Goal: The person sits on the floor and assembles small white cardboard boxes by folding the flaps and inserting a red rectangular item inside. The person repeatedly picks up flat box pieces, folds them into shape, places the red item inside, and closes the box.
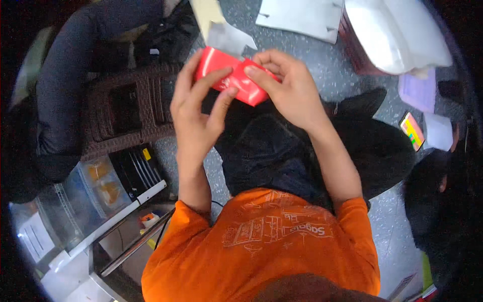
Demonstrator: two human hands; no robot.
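Both of my hands hold a glossy red piece [215, 61], flat and folded like an envelope or wrapper, above my lap. My left hand [193, 110] grips its left part, with fingers over the front and the thumb at the lower edge. On the right side, my right hand [292, 90] pinches it, thumb on the front and the other fingers curled behind. A white sheet [226, 38] and a pale yellow strip [205, 14] show just beyond its top edge. Whether they touch the red piece, I cannot tell.
Brown woven baskets [146, 95] are at the left, beside a person's dark sleeve [63, 90]. Clear drawers [75, 196] with a white rail [108, 224] are at lower left. A white-lined basket [375, 35], a purple container [418, 91] and a colourful card [412, 131] are at right.
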